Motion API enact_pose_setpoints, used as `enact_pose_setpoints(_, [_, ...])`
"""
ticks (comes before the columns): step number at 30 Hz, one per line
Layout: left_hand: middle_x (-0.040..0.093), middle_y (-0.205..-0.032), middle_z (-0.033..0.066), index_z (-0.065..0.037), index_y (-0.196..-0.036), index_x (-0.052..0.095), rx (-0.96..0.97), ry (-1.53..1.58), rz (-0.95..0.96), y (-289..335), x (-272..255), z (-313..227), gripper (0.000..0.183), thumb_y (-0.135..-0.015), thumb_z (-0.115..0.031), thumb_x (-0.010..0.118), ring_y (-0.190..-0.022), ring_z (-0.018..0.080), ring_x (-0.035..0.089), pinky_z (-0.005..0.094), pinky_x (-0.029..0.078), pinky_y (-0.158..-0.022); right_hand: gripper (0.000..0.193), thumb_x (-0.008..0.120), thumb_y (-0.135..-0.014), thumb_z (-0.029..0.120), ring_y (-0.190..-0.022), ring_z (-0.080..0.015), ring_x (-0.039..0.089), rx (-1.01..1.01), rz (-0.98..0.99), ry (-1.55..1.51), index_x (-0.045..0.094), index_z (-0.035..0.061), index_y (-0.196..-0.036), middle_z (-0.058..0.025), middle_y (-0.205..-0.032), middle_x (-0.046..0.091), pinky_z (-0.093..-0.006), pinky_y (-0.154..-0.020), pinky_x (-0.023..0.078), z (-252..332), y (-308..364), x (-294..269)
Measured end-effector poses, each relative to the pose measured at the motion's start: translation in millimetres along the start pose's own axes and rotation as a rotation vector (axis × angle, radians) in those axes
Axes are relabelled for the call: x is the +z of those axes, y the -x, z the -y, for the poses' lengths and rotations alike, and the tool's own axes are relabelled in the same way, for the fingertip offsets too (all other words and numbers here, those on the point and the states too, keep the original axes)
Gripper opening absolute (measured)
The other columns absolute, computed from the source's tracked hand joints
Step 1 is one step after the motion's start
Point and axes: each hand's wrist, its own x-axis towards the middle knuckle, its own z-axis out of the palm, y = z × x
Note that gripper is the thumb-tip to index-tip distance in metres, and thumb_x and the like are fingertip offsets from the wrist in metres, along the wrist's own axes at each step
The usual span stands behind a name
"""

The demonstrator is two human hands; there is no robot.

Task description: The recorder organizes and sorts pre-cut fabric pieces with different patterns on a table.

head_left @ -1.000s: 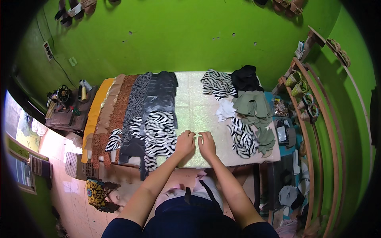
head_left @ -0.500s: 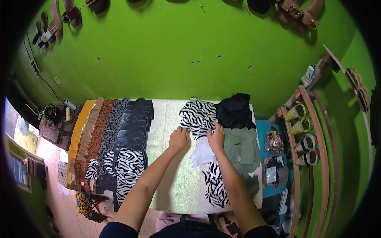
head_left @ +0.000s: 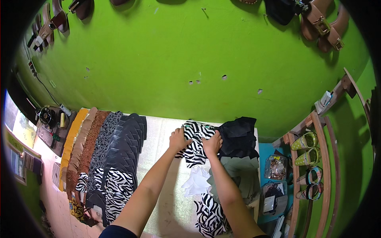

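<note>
A loose stack of zebra-print cut pieces (head_left: 196, 147) lies at the far side of the table, between my two hands. My left hand (head_left: 178, 140) grips its left edge, with the thumb laid over the print. Along the opposite edge, my right hand (head_left: 213, 143) is curled on the stack; its fingertips are partly hidden. Black cut pieces (head_left: 239, 137) sit just right of that hand. White pieces (head_left: 196, 181) lie nearer me, and grey-green pieces (head_left: 246, 172) are partly behind my right forearm. More zebra-print pieces (head_left: 209, 216) rest close to the front.
Overlapping rows of yellow, tan, brown, patterned grey and black pieces (head_left: 125, 137) line the left of the pale table (head_left: 158, 178). Zebra-print pieces (head_left: 119, 184) cover their near end. Plastic boxes (head_left: 276, 166) and a wooden rack with sandals (head_left: 307, 156) stand at right. A green wall (head_left: 158, 59) rises behind.
Both hands have moved from the near end of the zebra-print stack up to its sides. The stack now looks narrower and straighter. The whole view has tilted upward.
</note>
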Motion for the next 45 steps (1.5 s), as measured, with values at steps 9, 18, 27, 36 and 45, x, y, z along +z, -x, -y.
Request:
enact_pose_setpoints(9, [0.041,-0.122,0.0187,-0.004,-0.129,0.035,-0.014,0.065,-0.026,0.3,-2.1,-4.2,0.086,-0.064,-0.048,0.07,-0.112,0.0348,0.042,0.0429,0.036,-0.093,0.052,0.072,-0.063,0.02,-0.094,-0.0358,0.057,-0.189,0.411,-0.447,0.053,-0.0086,-0.102,-0.0261,-0.096,0.059,-0.0364,-0.081,0.044,-22.9,-43.0,-2.7])
enact_pose_setpoints(18, [0.027,-0.132,0.0281,0.004,-0.134,0.02,0.234,0.537,-0.076,21.2,-63.1,-8.7,0.108,-0.057,-0.048,0.077,-0.124,0.0377,0.029,0.041,0.028,-0.102,0.042,0.065,-0.071,0.003,-0.09,-0.0138,0.056,-0.186,0.572,-0.887,0.051,-0.0024,-0.111,-0.0076,-0.102,0.06,-0.0264,-0.081,0.044,14.3,-12.3,-81.0])
enact_pose_setpoints(27, [0.024,-0.135,0.0282,-0.003,-0.138,0.01,0.126,0.978,0.347,113.9,-123.8,-2.6,0.098,-0.073,-0.05,0.065,-0.12,0.0345,0.037,0.0412,0.037,-0.095,0.037,0.066,-0.073,0.001,-0.086,-0.0127,0.058,-0.067,0.798,-1.063,0.052,0.0009,-0.107,-0.0067,-0.099,0.061,-0.0268,-0.077,0.048,13.9,80.4,-133.5])
enact_pose_setpoints(36, [0.047,-0.12,0.0181,-0.001,-0.131,0.024,-0.153,1.068,0.804,277.7,-66.6,53.1,0.079,-0.073,-0.026,0.071,-0.106,0.0253,0.051,0.0392,0.045,-0.088,0.04,0.068,-0.07,0.003,-0.085,-0.0152,0.059,0.184,0.894,-0.764,0.053,0.0007,-0.108,-0.0079,-0.096,0.062,-0.0274,-0.077,0.047,-66.9,224.2,-114.9])
enact_pose_setpoints(45, [0.055,-0.106,0.0146,0.003,-0.118,0.035,-0.128,0.963,0.494,344.1,3.9,46.7,0.059,-0.07,-0.005,0.067,-0.095,0.0218,0.057,0.0336,0.049,-0.08,0.049,0.068,-0.065,0.015,-0.089,-0.0322,0.055,-0.243,0.182,0.025,0.052,-0.0007,-0.108,-0.0172,-0.095,0.058,-0.0366,-0.078,0.044,-105.4,298.4,-109.5])
